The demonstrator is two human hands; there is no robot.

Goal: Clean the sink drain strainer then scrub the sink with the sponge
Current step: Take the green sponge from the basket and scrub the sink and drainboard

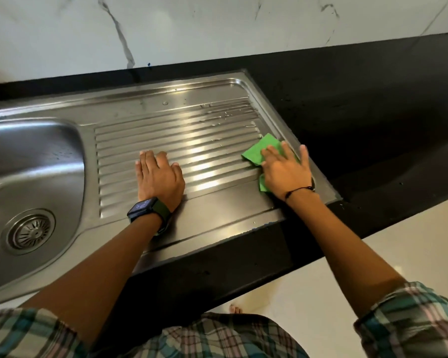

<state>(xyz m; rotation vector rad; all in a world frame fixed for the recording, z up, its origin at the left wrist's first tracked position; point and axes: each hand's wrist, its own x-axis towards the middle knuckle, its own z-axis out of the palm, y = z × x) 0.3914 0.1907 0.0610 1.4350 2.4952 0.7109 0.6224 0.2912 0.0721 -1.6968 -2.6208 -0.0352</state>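
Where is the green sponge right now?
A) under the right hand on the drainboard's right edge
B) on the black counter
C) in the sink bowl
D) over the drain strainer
A: the right hand presses the green sponge flat on the ribbed drainboard.

Between my left hand (158, 180), flat on the ribbed stainless steel drainboard (197, 140), and my right hand (285, 171), flat on the green scrubbing sponge (261, 151) at its right edge, I see open ribs. The steel sink basin (31, 156) lies open, its round slotted drain strainer (31, 231) uncovered. The white marble wall (217, 29) blocks reach behind the black counter (373, 99).
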